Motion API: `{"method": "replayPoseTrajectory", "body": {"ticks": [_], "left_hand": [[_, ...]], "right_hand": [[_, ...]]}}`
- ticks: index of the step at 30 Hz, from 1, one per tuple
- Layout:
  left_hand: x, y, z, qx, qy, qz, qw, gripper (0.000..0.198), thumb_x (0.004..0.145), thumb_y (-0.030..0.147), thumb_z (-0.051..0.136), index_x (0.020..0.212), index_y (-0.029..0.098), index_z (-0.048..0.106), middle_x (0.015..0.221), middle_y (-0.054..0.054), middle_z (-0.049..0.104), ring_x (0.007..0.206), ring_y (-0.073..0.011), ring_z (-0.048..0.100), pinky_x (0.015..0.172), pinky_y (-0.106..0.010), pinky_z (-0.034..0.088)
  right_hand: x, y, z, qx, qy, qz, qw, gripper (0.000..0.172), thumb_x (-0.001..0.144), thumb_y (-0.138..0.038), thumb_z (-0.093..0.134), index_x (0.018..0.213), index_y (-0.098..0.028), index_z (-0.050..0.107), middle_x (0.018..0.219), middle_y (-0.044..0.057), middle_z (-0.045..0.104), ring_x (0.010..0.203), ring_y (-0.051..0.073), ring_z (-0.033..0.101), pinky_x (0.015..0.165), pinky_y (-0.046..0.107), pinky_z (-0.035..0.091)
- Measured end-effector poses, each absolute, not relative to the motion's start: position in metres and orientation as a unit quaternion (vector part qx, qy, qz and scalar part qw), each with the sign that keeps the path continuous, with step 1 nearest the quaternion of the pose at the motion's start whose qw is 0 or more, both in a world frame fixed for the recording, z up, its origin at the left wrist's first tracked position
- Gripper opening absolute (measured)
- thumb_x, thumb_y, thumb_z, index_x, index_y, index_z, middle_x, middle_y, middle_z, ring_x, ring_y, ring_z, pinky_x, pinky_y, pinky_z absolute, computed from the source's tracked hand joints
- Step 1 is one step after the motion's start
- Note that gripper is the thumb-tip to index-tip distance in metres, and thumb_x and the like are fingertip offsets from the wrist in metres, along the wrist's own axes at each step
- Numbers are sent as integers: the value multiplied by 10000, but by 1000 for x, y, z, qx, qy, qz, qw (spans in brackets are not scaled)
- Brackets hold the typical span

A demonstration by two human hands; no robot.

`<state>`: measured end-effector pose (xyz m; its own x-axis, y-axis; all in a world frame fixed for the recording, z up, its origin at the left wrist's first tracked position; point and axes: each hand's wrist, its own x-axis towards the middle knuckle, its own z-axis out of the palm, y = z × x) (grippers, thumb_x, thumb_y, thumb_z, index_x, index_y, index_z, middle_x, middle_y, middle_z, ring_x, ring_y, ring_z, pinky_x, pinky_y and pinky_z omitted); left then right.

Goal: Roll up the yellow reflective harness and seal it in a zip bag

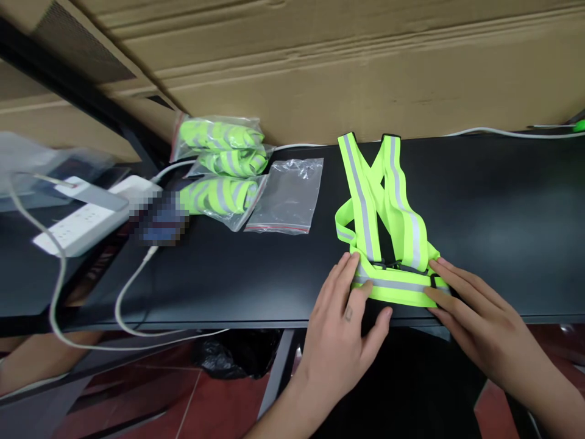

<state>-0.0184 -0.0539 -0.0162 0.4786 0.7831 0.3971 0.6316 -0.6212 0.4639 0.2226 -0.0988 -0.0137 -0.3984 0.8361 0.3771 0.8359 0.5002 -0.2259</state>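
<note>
- Head view: the yellow reflective harness lies on the bench, its waistband along the front edge.
- Left hand: fingers extended, touching the waistband's left end, thumb apart.
- Right hand: fingers outstretched on its right end.
- Clear bag left of the harness.

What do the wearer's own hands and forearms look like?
Both are bare: no gloves, and no sleeves, watch or bracelet on the visible forearms. The left hand has a small dark outlined mark on its index finger; the right hand shows none.

Pixelated object, green handle seemingly cropped
</note>
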Motion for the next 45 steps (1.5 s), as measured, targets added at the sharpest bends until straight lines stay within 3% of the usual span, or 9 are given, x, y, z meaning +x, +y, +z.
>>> {"method": "replayPoseTrajectory", "body": {"ticks": [6, 9, 14, 20, 25, 33, 38, 43, 45], "left_hand": [[-20, -23, -1, 772, 527, 318, 157, 386, 959, 381, 577, 1237, 120, 512, 1159, -177, 623, 1065, -289, 655, 834, -447, 574], [-16, 6, 10, 698, 619, 252, 258, 471, 913, 537, 604, 1164, 140, 565, 858, -72, 695, 803, -245, 694, 699, -390, 565], [-16, 34, 13, 599, 602, 253, 464, 227, 842, 315, 660, 1000, 164, 601, 713, -5, 693, 526, -158, 662, 522, -290, 550], [-24, 30, 8, 489, 538, 340, 597, 501, 765, 163, 629, 1242, 117, 484, 837, -25, 689, 576, -147, 665, 543, -302, 597], [-25, 35, 17, 482, 494, 315, 651, 187, 743, 150, 608, 922, 125, 653, 791, -26, 647, 608, -96, 579, 521, -222, 535], [-30, 60, 17, 523, 572, 214, 595, 81, 803, 185, 543, 730, 188, 576, 440, 34, 509, 338, -99, 478, 289, -166, 292], [-31, 64, 20, 538, 557, 211, 596, 159, 857, 265, 620, 730, 175, 586, 541, -11, 629, 451, -148, 632, 457, -249, 545], [-30, 65, 22, 570, 542, 223, 576, 162, 857, 293, 621, 756, 171, 657, 607, 1, 599, 489, -108, 555, 396, -185, 382], [-29, 65, 19, 616, 518, 213, 554, 209, 888, 322, 578, 768, 179, 672, 623, 6, 577, 529, -113, 540, 469, -205, 416]], "right_hand": [[223, -101, -16, -500, -837, -2, 223, 283, 910, -37, 612, 1176, -130, 638, 1440, 220, 543, 1372, 338, 499, 993, 502, 577], [223, -102, -17, -499, -836, 1, 228, 313, 913, -35, 613, 1207, -142, 627, 1430, 214, 551, 1360, 330, 505, 982, 513, 579], [222, -101, -18, -497, -835, -5, 237, 300, 923, -42, 605, 1207, -139, 622, 1415, 213, 560, 1347, 323, 514, 972, 508, 586], [223, -100, -19, -488, -839, -20, 241, 247, 941, -66, 584, 1175, -122, 641, 1372, 213, 588, 1325, 320, 535, 954, 500, 602], [222, -100, -17, -495, -833, -17, 246, 254, 940, -61, 569, 1167, -128, 662, 1365, 199, 606, 1324, 303, 547, 968, 475, 602], [221, -100, -17, -504, -823, 2, 263, 267, 929, -82, 596, 1171, -159, 677, 1393, 167, 606, 1327, 297, 555, 983, 466, 595], [221, -101, -19, -503, -826, 0, 254, 270, 926, -78, 607, 1183, -144, 655, 1415, 184, 578, 1338, 297, 536, 983, 483, 589], [222, -101, -19, -502, -827, 1, 253, 269, 919, -91, 624, 1179, -150, 658, 1409, 176, 585, 1327, 301, 546, 983, 479, 586], [222, -100, -19, -503, -825, -3, 256, 270, 917, -95, 628, 1177, -159, 661, 1404, 167, 593, 1316, 299, 556, 985, 481, 583]]}}
